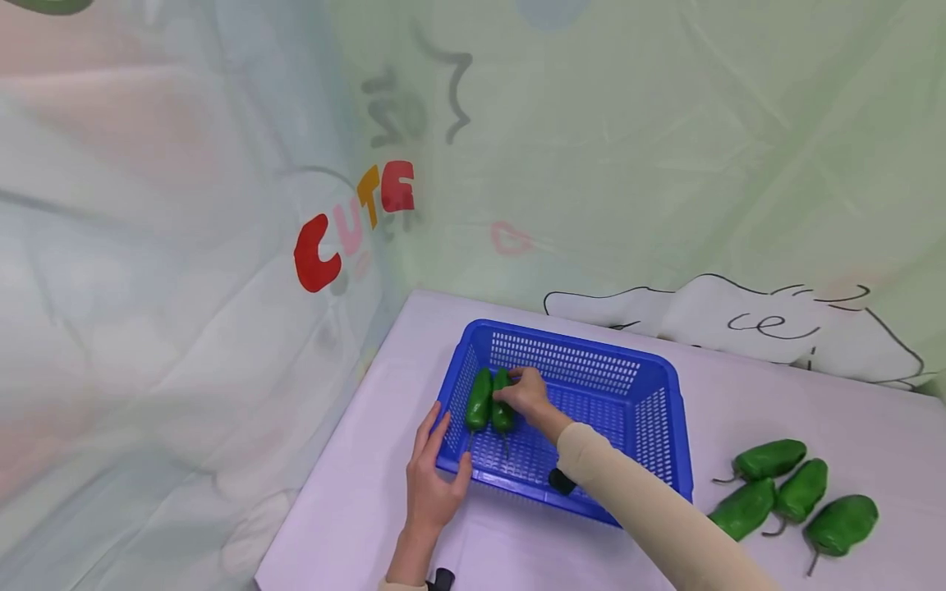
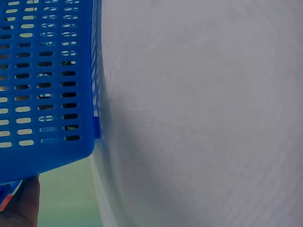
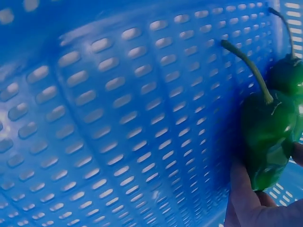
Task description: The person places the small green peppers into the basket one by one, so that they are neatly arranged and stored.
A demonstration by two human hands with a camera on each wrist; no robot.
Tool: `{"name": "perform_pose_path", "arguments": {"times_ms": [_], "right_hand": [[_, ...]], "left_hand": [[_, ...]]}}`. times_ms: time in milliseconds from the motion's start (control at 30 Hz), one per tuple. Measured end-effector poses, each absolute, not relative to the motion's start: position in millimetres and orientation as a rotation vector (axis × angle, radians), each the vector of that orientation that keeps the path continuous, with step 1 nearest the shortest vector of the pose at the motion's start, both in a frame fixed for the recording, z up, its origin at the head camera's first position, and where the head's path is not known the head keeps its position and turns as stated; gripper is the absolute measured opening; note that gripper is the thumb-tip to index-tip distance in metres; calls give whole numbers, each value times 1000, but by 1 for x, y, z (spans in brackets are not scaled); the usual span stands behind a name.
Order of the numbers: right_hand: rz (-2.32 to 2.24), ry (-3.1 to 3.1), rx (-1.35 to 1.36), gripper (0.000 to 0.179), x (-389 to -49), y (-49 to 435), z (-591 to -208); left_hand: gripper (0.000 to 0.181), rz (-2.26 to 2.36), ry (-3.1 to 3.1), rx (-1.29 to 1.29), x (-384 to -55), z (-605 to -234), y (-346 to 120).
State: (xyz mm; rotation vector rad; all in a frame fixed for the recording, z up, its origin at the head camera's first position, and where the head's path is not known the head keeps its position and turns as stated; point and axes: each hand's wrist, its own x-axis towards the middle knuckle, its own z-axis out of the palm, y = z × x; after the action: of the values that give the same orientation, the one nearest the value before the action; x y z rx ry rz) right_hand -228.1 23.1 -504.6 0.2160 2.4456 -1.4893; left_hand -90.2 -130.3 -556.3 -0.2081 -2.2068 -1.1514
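A blue plastic basket (image 1: 569, 332) with slotted walls stands on the table. Inside it, at the left end, two long green peppers lie side by side with their stems toward the near wall. My right hand (image 1: 526, 394) reaches in and holds the right-hand pepper (image 3: 267, 137) between thumb and fingers. The left-hand pepper (image 1: 479, 402) lies close beside it. At the basket's near left corner my left hand (image 1: 434, 484) touches the rim, fingers extended along the left side and thumb at the front. Only part of that hand shows in the left wrist view.
Several green peppers (image 1: 801, 488) with stems lie to the right of the basket, one partly hidden by my right sleeve (image 1: 636, 501). The white-covered table (image 1: 355, 492) meets printed cloth (image 1: 665, 164) at the back and left.
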Motion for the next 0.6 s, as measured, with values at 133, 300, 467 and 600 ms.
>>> {"name": "perform_pose_path", "arguments": {"times_ms": [133,300,467,600], "right_hand": [[-1464,2516,198,58,-230,25,-507],[-1401,2596,136,55,-227,24,-506],[-1355,2611,136,53,-222,24,-500],[-1341,2596,141,53,-221,25,-495]], "left_hand": [[62,-1146,-2206,-222,-93,-554,-130],[60,-1128,-2196,-237,-96,-555,-131],[60,-1160,-2214,-216,-93,-556,-130],[60,-1176,-2204,-203,-91,-558,-131]]}}
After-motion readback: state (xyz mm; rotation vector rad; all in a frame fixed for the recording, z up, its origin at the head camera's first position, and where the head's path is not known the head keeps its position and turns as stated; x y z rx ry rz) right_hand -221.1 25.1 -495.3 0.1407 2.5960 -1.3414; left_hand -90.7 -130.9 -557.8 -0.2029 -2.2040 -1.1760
